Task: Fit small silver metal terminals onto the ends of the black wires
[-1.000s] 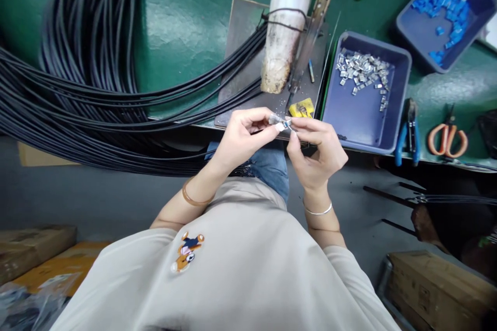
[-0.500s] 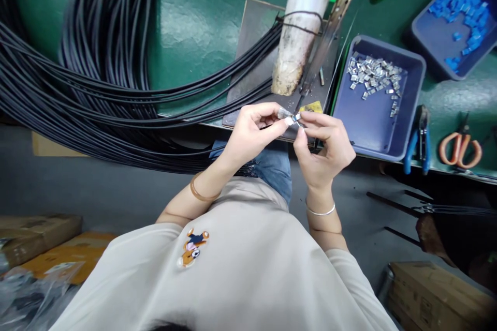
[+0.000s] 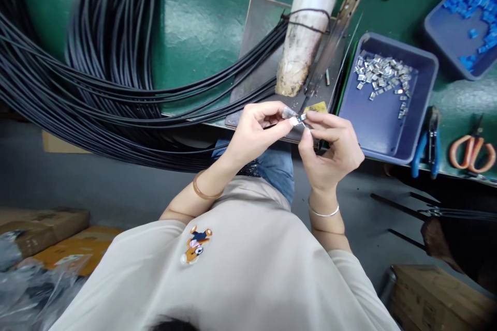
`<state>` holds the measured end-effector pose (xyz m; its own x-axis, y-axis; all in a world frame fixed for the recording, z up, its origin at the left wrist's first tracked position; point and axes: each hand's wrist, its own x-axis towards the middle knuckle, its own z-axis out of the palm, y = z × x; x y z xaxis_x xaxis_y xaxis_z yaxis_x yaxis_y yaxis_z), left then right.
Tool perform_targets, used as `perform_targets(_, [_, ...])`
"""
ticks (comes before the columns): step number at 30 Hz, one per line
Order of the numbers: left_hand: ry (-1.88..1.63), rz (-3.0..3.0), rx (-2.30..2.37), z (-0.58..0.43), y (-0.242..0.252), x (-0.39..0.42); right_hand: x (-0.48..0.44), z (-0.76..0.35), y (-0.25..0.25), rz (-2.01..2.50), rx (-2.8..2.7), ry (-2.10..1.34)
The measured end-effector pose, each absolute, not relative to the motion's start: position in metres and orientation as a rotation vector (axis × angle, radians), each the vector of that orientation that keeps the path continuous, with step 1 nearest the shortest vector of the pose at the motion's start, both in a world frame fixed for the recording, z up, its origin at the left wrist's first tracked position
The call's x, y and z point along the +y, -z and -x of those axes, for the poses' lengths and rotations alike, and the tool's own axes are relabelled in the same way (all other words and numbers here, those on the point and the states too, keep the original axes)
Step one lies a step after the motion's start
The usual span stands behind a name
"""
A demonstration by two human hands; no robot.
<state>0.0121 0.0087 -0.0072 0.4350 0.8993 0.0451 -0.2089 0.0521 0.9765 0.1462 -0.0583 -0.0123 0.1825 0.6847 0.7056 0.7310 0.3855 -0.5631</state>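
My left hand (image 3: 254,132) pinches a small connector-like piece (image 3: 298,119) with blue and silvery parts between thumb and forefinger. A clear or whitish bit shows beside that forefinger. From the right, my right hand (image 3: 332,147) meets it, fingertips closed about a small silvery metal piece (image 3: 303,117) at the connector's end. A thin pale sliver shows near the right thumb; its kind is too small to tell. Both hands are over the front edge of a dark metal plate (image 3: 264,20). Black cables (image 3: 217,85) run in from the left behind my left hand.
A plastic-wrapped post (image 3: 306,26) and a thin metal bar stand beyond my hands. Right of them are a blue bin (image 3: 373,129) of metal shells, another bin (image 3: 446,26) of blue pieces, blue-handled pliers (image 3: 417,158) and orange-handled cutters (image 3: 462,152). Cardboard boxes (image 3: 435,295) lie below.
The whole view has shifted slightly, so the bench things appear a little further right. My hands keep nearly the same pinch on the small pieces.
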Motion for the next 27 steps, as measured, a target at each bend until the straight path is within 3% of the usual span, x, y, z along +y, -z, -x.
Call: perform_targets(27, [-0.901,-1.246,0.68,-0.005,0.007,-0.005,-0.073,-0.149,0.019,1.332,-1.543,0.123])
